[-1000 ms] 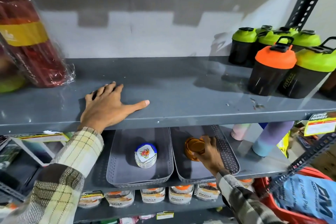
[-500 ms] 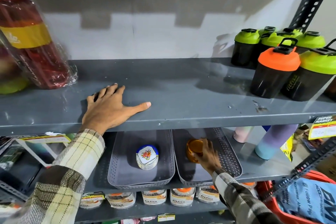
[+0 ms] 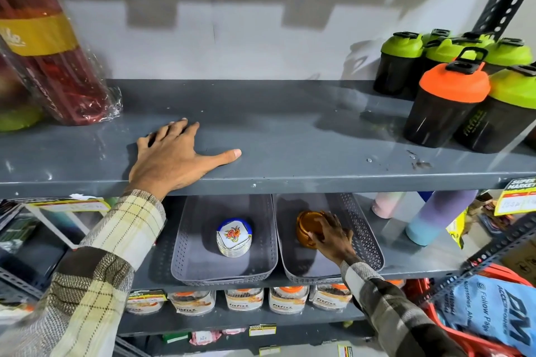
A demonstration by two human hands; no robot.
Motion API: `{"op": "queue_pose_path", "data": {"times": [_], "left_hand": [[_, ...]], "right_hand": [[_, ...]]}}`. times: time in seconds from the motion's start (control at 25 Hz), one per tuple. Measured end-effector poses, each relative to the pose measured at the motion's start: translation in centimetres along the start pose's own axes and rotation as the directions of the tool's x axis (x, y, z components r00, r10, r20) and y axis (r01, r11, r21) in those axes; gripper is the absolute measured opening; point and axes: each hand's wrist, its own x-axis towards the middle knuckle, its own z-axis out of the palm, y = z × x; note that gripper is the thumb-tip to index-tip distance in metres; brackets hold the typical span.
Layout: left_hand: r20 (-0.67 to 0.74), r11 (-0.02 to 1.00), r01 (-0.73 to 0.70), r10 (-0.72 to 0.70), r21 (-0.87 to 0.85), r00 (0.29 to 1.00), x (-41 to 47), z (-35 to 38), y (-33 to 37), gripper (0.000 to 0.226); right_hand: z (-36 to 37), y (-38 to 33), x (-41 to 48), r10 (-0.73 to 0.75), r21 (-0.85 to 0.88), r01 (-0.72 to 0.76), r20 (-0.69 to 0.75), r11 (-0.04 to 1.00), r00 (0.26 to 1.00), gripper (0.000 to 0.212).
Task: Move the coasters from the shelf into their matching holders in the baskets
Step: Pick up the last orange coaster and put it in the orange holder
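Amber translucent round coasters are sitting under the right hand, its fingers closing over the stack inside the right grey perforated plastic basket, probably to seat it. Beside it, white patterned coasters are resting in the left grey basket. Above, the left hand is lying flat and empty on the grey metal shelf, likely bracing.

Left hand lies flat, fingers spread, on the shelf; below it, right hand reaches down, fingers curled
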Motion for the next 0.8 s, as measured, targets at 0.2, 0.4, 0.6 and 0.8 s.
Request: {"op": "queue_pose_path", "data": {"times": [0.2,0.4,0.6,0.8], "left_hand": [[-0.003,1.000,0.000,0.000,0.006,1.000,0.0,0.0,0.0,0.132],[0.002,1.000,0.004,-0.004,0.004,1.000,0.0,0.0,0.0,0.133],[0.003,1.000,0.015,-0.015,0.001,1.000,0.0,0.0,-0.1,0.133],[0.013,1.000,0.015,-0.015,-0.003,1.000,0.0,0.0,0.0,0.134]], "right_hand": [[-1.4,0.0,1.5,-0.007,0.061,0.005,0.040,0.998,0.999,0.110],[-2.8,-0.7,4.3,-0.069,-0.121,0.103,0.257,0.987,0.964,0.143],[-1.5,-1.2,6.0,-0.033,-0.261,0.117,0.305,0.958,0.952,0.150],[-1.8,-1.0,6.1,-0.075,-0.306,0.174,0.310,0.936,0.948,0.143]]}}
